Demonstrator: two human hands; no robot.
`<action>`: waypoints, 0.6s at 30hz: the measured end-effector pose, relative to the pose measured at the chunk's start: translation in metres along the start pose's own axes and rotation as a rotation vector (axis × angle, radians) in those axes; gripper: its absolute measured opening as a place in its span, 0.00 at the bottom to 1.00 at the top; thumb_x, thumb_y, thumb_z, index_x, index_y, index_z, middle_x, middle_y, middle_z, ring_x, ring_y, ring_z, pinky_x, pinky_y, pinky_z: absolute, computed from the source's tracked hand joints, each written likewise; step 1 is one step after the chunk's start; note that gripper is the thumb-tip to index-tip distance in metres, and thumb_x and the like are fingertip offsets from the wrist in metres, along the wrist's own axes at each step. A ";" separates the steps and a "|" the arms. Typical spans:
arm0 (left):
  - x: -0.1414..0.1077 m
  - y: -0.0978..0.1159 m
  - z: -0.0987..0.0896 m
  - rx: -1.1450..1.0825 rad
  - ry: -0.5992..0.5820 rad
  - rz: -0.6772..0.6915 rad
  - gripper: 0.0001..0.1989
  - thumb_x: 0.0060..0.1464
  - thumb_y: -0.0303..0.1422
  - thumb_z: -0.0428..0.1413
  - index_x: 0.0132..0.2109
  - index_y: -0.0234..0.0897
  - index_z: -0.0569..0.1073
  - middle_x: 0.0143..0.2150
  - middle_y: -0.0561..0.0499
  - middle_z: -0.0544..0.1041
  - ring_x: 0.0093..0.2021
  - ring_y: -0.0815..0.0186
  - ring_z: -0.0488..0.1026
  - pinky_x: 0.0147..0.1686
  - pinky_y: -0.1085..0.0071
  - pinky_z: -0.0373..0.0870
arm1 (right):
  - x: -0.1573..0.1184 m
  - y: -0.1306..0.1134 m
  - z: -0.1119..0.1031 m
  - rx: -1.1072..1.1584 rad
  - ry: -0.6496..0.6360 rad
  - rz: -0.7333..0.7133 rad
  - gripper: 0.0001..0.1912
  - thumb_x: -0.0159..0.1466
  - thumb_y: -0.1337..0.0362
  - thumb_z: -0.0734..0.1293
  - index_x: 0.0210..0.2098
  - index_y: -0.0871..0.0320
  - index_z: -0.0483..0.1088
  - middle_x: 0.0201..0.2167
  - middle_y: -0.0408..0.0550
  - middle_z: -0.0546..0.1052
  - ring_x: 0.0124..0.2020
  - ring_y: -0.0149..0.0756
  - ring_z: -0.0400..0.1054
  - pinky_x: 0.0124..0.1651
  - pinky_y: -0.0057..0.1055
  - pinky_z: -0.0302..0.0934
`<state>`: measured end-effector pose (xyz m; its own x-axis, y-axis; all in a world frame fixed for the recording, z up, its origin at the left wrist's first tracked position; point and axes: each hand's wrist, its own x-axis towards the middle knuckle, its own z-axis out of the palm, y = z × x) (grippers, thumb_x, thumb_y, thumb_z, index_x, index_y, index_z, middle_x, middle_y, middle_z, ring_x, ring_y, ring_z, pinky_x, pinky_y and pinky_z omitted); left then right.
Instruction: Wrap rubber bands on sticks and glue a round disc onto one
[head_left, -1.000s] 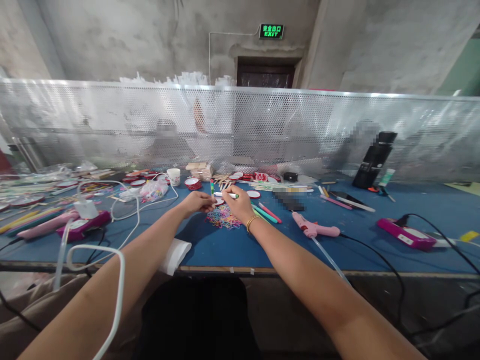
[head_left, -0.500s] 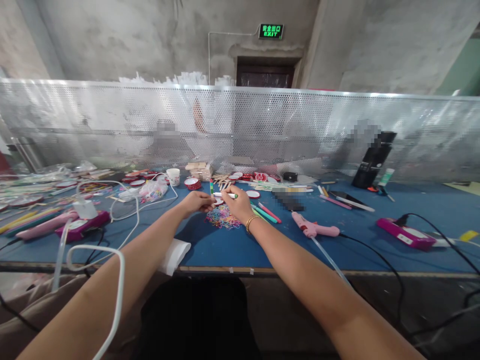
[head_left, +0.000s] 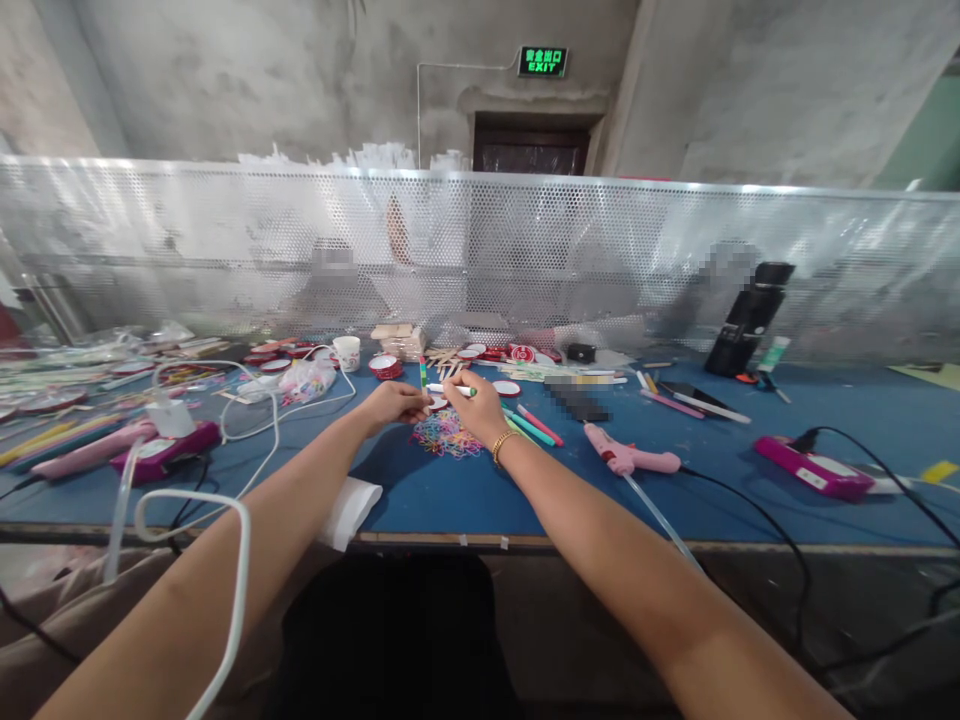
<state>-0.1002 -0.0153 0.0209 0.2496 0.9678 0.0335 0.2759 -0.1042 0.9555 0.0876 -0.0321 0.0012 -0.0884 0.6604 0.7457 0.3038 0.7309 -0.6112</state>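
Note:
My left hand (head_left: 399, 404) pinches a small upright stick (head_left: 423, 374) with green, red and yellow bands. In my right hand (head_left: 477, 405) is a white marker (head_left: 448, 390) with a green end, its tip pointing left at the stick. A small white round piece (head_left: 437, 404) lies just below the stick, between the hands. Under them spreads a pile of colourful small bands (head_left: 448, 434). Green and pink markers (head_left: 534, 425) lie right of my right hand.
A pink glue gun (head_left: 621, 452) with a cable lies to the right, a purple box (head_left: 814, 468) beyond it. White cable (head_left: 244, 560) loops over the left side. A paper cup (head_left: 346, 353) and wooden blocks (head_left: 399, 341) stand behind. Perforated metal screen (head_left: 525, 260) borders the blue table (head_left: 450, 505).

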 end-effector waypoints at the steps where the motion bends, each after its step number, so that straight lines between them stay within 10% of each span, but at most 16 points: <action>1: 0.000 0.000 0.000 0.006 -0.004 0.001 0.19 0.36 0.44 0.67 0.29 0.31 0.79 0.26 0.46 0.78 0.24 0.70 0.71 0.28 0.73 0.69 | 0.000 0.000 0.000 0.001 -0.005 0.003 0.11 0.62 0.58 0.59 0.28 0.56 0.69 0.29 0.43 0.74 0.35 0.34 0.67 0.42 0.28 0.59; 18: 0.001 0.000 0.000 0.006 -0.003 0.005 0.17 0.37 0.43 0.67 0.29 0.31 0.79 0.26 0.47 0.78 0.24 0.71 0.70 0.28 0.73 0.68 | 0.001 0.000 -0.001 0.003 0.009 0.004 0.11 0.61 0.59 0.59 0.28 0.56 0.68 0.29 0.43 0.74 0.35 0.34 0.67 0.43 0.29 0.59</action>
<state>-0.1005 -0.0147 0.0209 0.2536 0.9666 0.0371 0.2803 -0.1101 0.9536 0.0882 -0.0321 0.0019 -0.0783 0.6619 0.7455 0.3008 0.7287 -0.6153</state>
